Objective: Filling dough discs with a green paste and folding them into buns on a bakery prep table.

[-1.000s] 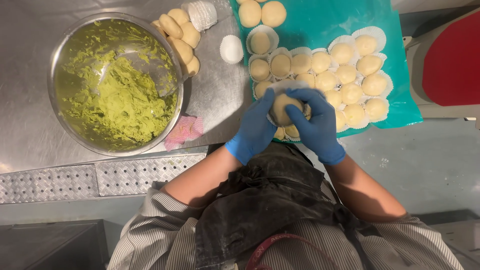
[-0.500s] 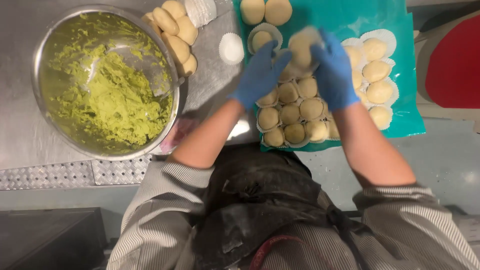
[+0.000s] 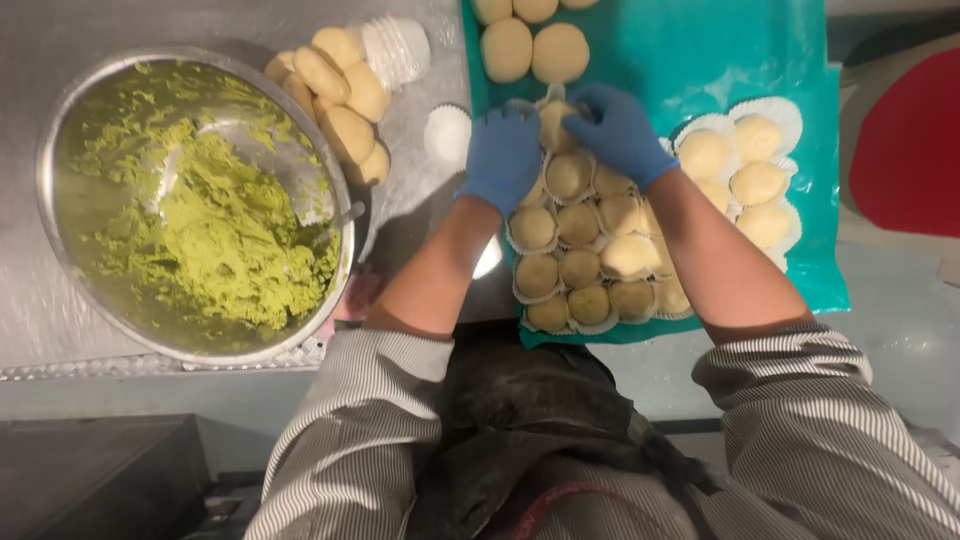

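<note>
Both my hands wear blue gloves and meet over a teal tray. Between my left hand and my right hand sits a pale dough ball, held from both sides at the far end of a block of dough balls in white paper cups. More cupped dough balls lie to the right on the tray. Two bare dough balls rest just beyond my hands.
A large metal bowl of green filling with a spoon stands at the left on a steel counter. Beside it lie several dough pieces, a stack of paper cups and one single cup. A red object sits at the right.
My hands have carried the dough ball away from my body, from the near edge of the tray to the far end of the cupped rows.
</note>
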